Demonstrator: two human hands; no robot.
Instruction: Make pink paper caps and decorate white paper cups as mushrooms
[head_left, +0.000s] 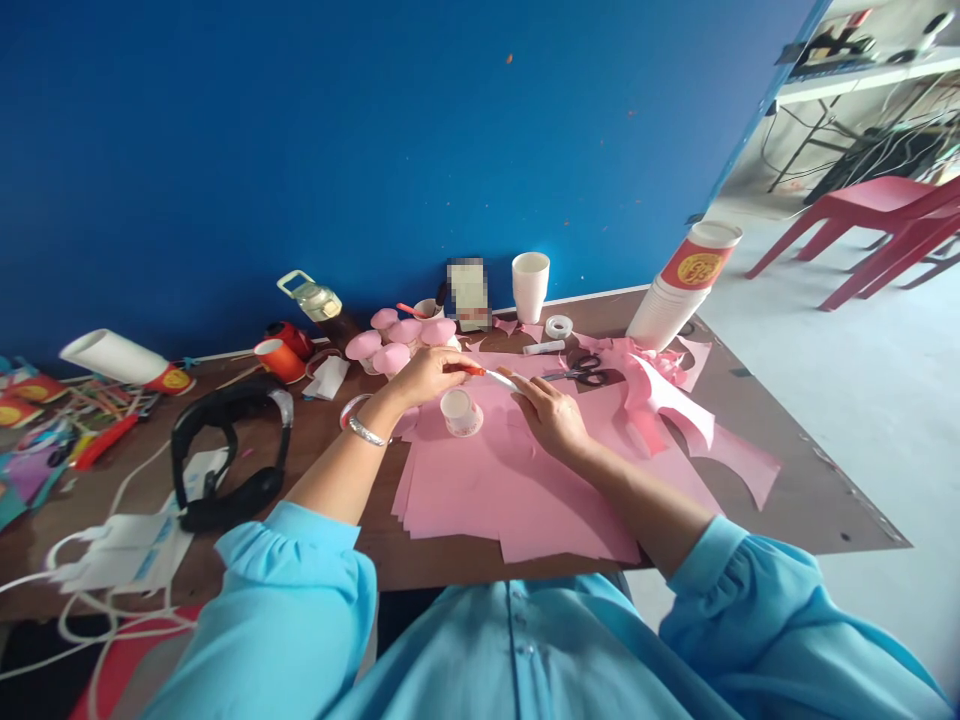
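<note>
Head view. The slim tube (501,380), white with an orange end (472,370), lies between the two hands, over the far part of the pink sheets (465,490). The small paper cup (459,425) stands just to its near left; the scissors (589,372) lie to its right.

Left hand (426,378): thumb and fingers drawn together in a pinch at the orange end, with little gap between them. Right hand (556,415): fingers partly bent and close together over the white part; the thumb's placing cannot be made out. Whether the orange and white parts are joined cannot be told.

Handling (judged): the tube is probably light, fairly stiff and smooth, so that it may roll or slip in a loose grip; the white part gives the surer hold. The cup appears light, thin-walled and easily dented, and is best taken lightly around its side.
</note>
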